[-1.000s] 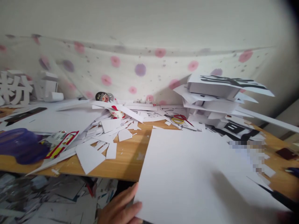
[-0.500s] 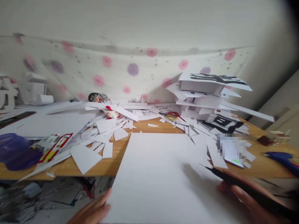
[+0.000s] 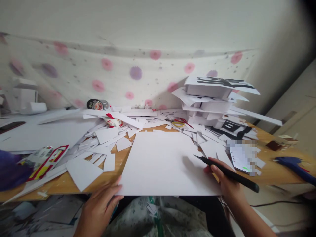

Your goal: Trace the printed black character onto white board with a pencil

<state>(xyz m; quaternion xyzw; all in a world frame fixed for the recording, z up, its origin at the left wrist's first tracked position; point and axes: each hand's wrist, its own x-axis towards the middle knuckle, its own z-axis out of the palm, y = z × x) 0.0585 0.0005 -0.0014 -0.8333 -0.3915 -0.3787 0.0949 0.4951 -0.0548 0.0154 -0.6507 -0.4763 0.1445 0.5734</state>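
Note:
A large white board point(image 3: 158, 164), stiff like foam board or card, lies flat at the table's front edge. My left hand point(image 3: 103, 197) holds its left front corner, fingers along the edge. Over the board's right side, my right hand point(image 3: 224, 181) is closed round a black craft knife point(image 3: 232, 174). The thin pointed tip of the knife aims up and to the left, and appears to be slightly above the surface, its shadow below. Part of the right hand's fingers is hidden behind the handle.
White paper offcuts point(image 3: 85, 171) cover the wooden table point(image 3: 118, 161). At the back right stand stacked white pieces point(image 3: 209, 92), with scissors point(image 3: 181, 122) nearby. A phone point(image 3: 240, 156) and a blue glue gun point(image 3: 293, 166) lie right. A purple bowl point(image 3: 12, 171) and a packet point(image 3: 46, 161) sit left.
The white board has shifted away from me, so its front edge now shows. Both hands have moved forward with it and are more fully in view. My head view has turned slightly right.

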